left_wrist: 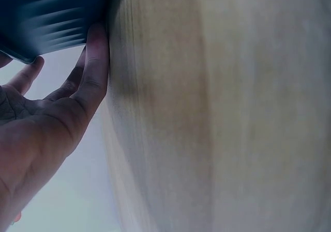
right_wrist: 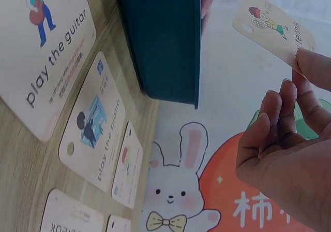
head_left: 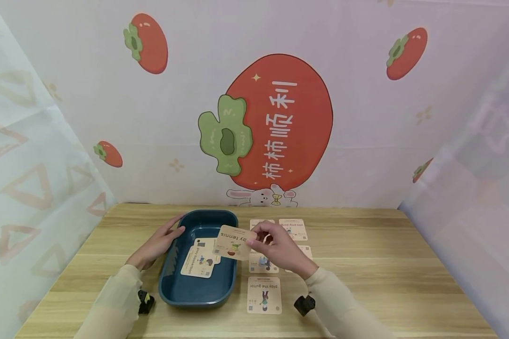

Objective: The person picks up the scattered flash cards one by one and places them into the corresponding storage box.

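My right hand pinches the "play tennis" card between thumb and fingers, over the right side of a dark blue plastic bin. The same card shows its tennis picture and a corner hole in the right wrist view. Inside the bin lie a "play basketball" card and at least one other card partly beneath it. My left hand rests against the bin's left side, thumb at the rim. In the left wrist view its fairly straight fingers touch the outer wall.
Right of the bin, several cards lie on the wooden table: "play the guitar" nearest, "play the piano", a ping-pong card and others partly behind my right hand. A printed cloth backdrop stands behind the table.
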Tool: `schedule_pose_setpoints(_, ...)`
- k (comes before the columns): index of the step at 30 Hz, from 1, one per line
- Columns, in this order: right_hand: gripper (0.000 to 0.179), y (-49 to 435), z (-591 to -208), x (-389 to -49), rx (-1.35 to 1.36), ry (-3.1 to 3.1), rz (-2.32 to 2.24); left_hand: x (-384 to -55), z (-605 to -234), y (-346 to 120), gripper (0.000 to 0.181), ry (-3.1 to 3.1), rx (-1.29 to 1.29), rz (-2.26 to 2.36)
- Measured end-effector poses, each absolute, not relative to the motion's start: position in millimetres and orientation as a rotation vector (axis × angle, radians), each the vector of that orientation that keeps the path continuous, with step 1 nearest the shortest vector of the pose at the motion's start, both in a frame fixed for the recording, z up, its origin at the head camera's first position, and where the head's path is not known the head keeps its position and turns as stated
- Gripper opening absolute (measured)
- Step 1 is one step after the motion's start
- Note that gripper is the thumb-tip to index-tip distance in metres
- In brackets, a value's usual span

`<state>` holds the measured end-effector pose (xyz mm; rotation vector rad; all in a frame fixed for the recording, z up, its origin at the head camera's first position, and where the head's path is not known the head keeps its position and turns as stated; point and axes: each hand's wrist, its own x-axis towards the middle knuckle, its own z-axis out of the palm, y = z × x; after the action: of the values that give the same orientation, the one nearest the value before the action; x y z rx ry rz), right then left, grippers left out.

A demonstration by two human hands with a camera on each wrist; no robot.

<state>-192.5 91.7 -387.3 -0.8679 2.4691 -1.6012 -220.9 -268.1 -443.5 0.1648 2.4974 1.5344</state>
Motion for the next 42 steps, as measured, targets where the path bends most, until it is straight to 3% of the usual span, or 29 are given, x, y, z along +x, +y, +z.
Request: schedule_pose_setpoints(42, 0.007, 57, -411, -187, -0.833, 2.449, -1.461, -220, -443, -268, 0.065, 2.485, 0.187, 1.544)
